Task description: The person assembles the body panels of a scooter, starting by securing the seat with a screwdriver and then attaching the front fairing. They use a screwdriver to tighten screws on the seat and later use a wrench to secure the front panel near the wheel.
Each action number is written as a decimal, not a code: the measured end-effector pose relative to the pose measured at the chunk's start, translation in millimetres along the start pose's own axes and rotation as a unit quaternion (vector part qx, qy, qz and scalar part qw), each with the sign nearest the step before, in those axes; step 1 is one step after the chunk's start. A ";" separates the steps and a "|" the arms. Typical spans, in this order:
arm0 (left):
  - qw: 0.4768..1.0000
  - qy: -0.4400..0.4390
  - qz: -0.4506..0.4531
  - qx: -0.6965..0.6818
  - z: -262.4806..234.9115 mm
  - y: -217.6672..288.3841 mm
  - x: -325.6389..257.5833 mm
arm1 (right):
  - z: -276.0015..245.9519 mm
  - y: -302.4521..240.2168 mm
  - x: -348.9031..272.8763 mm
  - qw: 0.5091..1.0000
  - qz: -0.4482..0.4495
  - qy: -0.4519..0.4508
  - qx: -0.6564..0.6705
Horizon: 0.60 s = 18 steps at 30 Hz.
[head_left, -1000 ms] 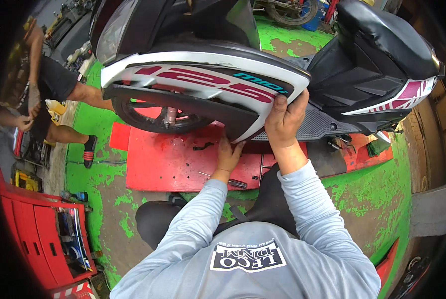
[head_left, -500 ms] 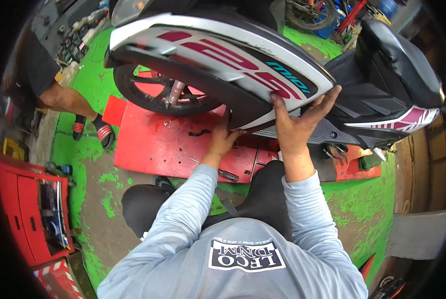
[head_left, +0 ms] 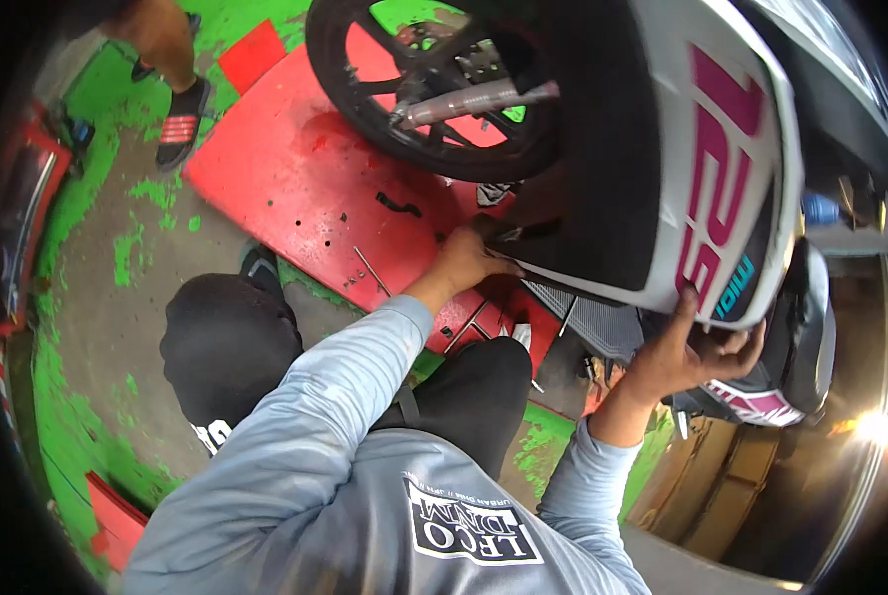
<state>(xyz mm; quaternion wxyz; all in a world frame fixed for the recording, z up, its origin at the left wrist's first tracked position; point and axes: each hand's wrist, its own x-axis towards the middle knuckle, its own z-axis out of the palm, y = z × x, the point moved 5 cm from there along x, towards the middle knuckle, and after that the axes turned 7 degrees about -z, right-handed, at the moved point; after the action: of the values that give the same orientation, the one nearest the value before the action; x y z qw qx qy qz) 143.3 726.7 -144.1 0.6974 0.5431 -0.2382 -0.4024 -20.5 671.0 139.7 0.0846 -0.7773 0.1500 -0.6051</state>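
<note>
A scooter's white and black body panel (head_left: 667, 188) with magenta lettering fills the upper right. My left hand (head_left: 469, 260) pinches the panel's lower edge close to the front wheel, its fingertips partly hidden behind the panel. With thumb on the outer face and fingers bent round the edge, my right hand (head_left: 697, 352) grips the panel's rear end. The front wheel (head_left: 444, 164) stands left of the panel, with a worn grey fork leg (head_left: 474, 102) across it. Whether the panel is fastened at its far side is hidden.
Beneath the scooter lies a red platform (head_left: 265, 188) holding a black strip (head_left: 398, 205), a thin metal rod (head_left: 372, 270) and small loose parts. Another person's sandalled foot (head_left: 181, 124) stands at the upper left on the worn green floor (head_left: 87, 228). A bright lamp (head_left: 873, 426) shines at right.
My view has turned and come closer to the front wheel, so the scooter appears rotated. Both hands stay on the panel, the right at its rear end, the left at its lower edge.
</note>
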 end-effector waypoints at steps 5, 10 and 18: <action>1.000 0.024 0.015 -0.005 -3.6 1.9 -4.9 | -1.8 -4.3 4.6 1.000 0.010 -0.009 -0.020; 0.997 -0.001 0.047 -0.069 -2.3 2.0 -1.0 | -18.7 -1.7 15.8 0.992 0.016 -0.033 -0.123; 0.996 -0.014 0.052 0.069 -13.2 -3.2 21.5 | -19.0 -3.6 20.4 0.988 0.032 -0.057 -0.137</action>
<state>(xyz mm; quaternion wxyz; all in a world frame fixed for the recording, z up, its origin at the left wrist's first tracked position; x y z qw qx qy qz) 164.6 716.2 -153.3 0.6751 0.5710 -0.3025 -0.3558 -33.8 668.5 164.4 0.0049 -0.8097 0.2510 -0.5305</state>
